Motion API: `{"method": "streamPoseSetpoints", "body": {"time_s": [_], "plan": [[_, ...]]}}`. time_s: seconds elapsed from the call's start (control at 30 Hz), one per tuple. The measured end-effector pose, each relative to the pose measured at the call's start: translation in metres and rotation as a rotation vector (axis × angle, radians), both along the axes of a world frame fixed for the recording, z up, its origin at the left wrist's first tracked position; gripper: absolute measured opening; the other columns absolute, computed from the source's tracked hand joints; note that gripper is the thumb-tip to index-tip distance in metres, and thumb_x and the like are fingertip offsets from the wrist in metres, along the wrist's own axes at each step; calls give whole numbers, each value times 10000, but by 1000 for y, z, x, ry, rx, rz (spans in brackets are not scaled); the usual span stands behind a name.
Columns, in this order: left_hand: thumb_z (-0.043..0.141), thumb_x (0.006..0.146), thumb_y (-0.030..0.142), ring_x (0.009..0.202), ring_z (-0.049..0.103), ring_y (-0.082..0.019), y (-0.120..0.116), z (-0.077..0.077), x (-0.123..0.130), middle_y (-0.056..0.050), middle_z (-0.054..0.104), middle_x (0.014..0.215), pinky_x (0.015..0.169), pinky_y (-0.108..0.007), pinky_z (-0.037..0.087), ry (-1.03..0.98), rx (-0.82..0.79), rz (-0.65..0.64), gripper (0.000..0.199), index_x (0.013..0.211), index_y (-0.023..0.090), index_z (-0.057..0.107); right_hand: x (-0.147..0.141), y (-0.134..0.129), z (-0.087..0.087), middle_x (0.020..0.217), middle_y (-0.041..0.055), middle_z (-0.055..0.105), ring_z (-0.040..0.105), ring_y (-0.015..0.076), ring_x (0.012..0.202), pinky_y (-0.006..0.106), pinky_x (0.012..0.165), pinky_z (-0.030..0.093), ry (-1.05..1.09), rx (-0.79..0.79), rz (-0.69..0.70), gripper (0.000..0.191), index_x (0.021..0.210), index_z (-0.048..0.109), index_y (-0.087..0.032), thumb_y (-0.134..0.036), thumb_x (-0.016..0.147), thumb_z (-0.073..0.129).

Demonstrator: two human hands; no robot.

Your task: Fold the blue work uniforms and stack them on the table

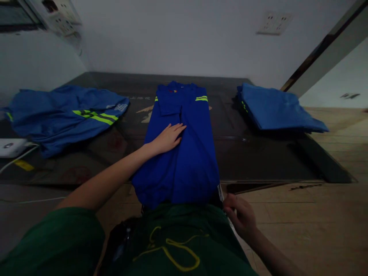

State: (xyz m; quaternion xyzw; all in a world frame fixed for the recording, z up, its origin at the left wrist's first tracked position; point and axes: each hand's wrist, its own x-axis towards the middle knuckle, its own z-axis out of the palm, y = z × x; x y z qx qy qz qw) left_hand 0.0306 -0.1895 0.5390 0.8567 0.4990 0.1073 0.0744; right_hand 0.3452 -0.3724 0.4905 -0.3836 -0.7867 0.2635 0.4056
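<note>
A dark blue long-sleeved work shirt [195, 153] lies folded lengthwise in the middle, its collar toward the wall and yellow-green stripes near the top. The sides are turned inward, and a sleeve crosses below the collar. Its lower end hangs over the table's front edge against my body. My left hand [169, 138] rests flat on the shirt's middle, fingers stretched out. Beyond the table edge, my right hand [241, 215] is held low beside my body, right of the shirt's lower end. Its fingers are curled in, and nothing shows in them.
On the dark table [258, 161], a crumpled blue garment [63, 115] with yellow-green stripes lies at left. Folded blue clothes [276, 107] are stacked at right. A white device [13, 147] with a cable sits at the left edge. A wall with sockets [274, 23] stands behind.
</note>
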Motion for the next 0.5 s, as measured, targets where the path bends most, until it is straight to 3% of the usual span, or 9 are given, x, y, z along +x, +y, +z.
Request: {"method": "streamPoseSetpoints", "body": {"time_s": [0.07, 0.17, 0.23, 0.33, 0.5], "plan": [[419, 892, 182, 1430, 245, -234, -5, 2, 5, -141, 286, 1539, 1157, -510, 195, -26, 16, -19, 588, 1465, 166, 287, -3, -15, -39, 719, 37, 652, 610, 173, 606, 279, 527, 497, -44, -240, -172, 123, 869, 605, -213, -329, 859, 566], [409, 871, 125, 1431, 244, -231, -9, 2, 8, -112, 237, 1562, 1143, -505, 243, -91, 26, -79, 611, 1465, 221, 301, -26, -15, -70, 1105, 118, 668, 659, 259, 956, 406, 802, 559, -19, -488, -137, 522, 1246, 509, -195, -324, 764, 664], [416, 839, 80, 1434, 237, -231, -8, 1, 7, -95, 214, 1571, 1144, -481, 256, -128, 18, -138, 642, 1456, 237, 332, -44, -10, -72, 1233, 152, 613, 607, 293, 1106, 461, 928, 509, 63, -504, -134, 637, 1333, 441, -179, -313, 750, 659], [475, 796, 75, 1452, 166, -263, -7, -1, 1, -79, 184, 1581, 1160, -492, 216, -147, -11, -224, 699, 1459, 254, 342, -60, -8, -64, 1248, 159, 604, 573, 296, 1160, 449, 966, 484, 199, -434, -209, 613, 1343, 437, -172, -289, 767, 614], [520, 815, 134, 1463, 82, -295, -11, 1, -5, -81, 143, 1588, 1151, -576, 132, -96, -40, -300, 699, 1470, 272, 319, -54, -19, -57, 899, 74, 682, 641, 236, 877, 317, 731, 538, 301, -389, -316, 310, 1075, 593, -194, -249, 771, 567]]}}
